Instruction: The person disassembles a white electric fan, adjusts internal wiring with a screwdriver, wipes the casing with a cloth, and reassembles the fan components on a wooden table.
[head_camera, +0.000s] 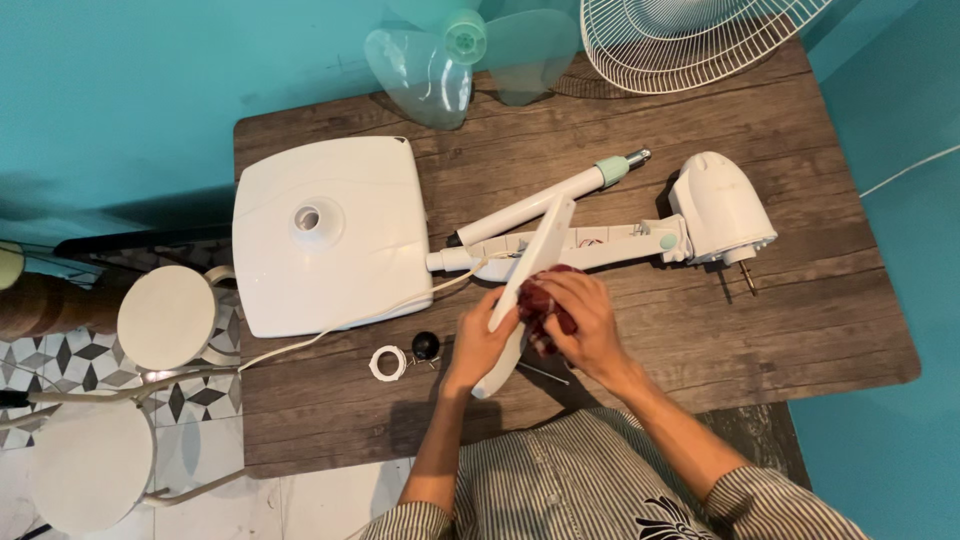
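I am holding a long white plastic panel (528, 275) tilted on edge over the wooden table (820, 330), its lower end near my body and its upper end leaning toward the fan pole (545, 203). My left hand (478, 342) is closing around the panel's lower half from the left side. My right hand (583, 322) is clamping a dark red cloth (541, 302) against the panel's right face, so the panel is sitting between my two hands, which are close together.

Just behind the panel, the pole and the white motor housing (720, 208) are lying across the table. The square white base (330, 232) is resting to my left, reaching the table's left edge. A white ring (387, 362) and a black knob (426, 345) are lying just left of my left hand. Open wood is showing to my right, up to the right edge. The fan blades (470, 55) and wire grille (690, 35) are overhanging the far edge.
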